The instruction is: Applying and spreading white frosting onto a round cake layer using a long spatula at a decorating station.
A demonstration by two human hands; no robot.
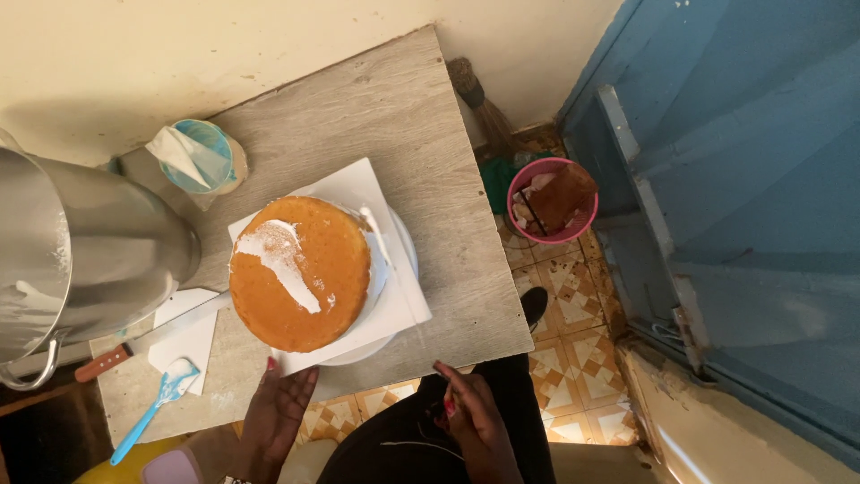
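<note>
A round golden-brown cake (300,273) with a white cream smear on top sits on a square white board (401,296), which rests on a round white turntable (405,246). My left hand (276,414) lies flat with fingers spread at the board's near edge, touching the table. My right hand (470,412) hangs off the table's near right corner, fingers curled together; I cannot make out anything in it.
A big steel pot (85,255) stands at the left. A blue spatula (152,408) and a wooden-handled knife (134,345) lie on white paper. A blue cup with tissue (202,157) stands at the back. A pink bin (551,199) and a blue door (743,179) are at the right.
</note>
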